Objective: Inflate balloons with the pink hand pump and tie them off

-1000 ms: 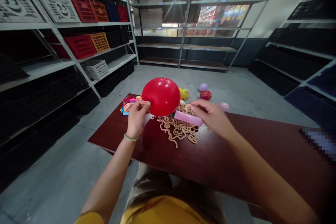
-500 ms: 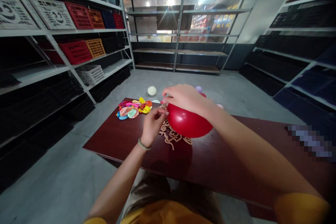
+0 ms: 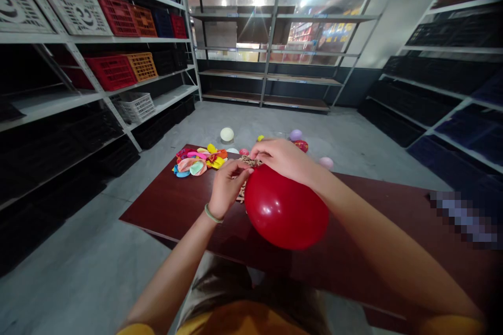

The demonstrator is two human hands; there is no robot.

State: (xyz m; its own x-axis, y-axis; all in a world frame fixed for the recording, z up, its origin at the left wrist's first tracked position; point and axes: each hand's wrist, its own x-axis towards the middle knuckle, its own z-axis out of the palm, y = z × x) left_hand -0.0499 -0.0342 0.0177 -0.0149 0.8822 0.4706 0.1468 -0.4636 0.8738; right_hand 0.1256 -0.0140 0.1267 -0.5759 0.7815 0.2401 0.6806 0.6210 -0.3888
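A blown-up red balloon (image 3: 286, 209) hangs over the dark red table (image 3: 168, 204), its neck end toward my hands. My left hand (image 3: 230, 186), with a green band at the wrist, pinches at the neck with thumb and forefinger. Over the balloon's upper side reaches my right hand (image 3: 281, 157), its fingers bent together near the same spot. The neck itself is mostly hidden by my fingers. Behind the hands lies a heap of tan curly strips (image 3: 251, 161), partly covered by the balloon.
Uninflated coloured balloons (image 3: 200, 159) are piled at the table's far left. Beyond the table, a pale balloon (image 3: 227, 134), a purple one (image 3: 296, 135) and a pink one (image 3: 326, 163) lie on the floor. Shelves with crates (image 3: 110, 72) stand left. A blurred-out object (image 3: 466, 219) is at the right.
The red balloon has swung down and toward me, and more of it shows. My right hand has lowered slightly and its fingers have drawn in. My left hand keeps its pinch.
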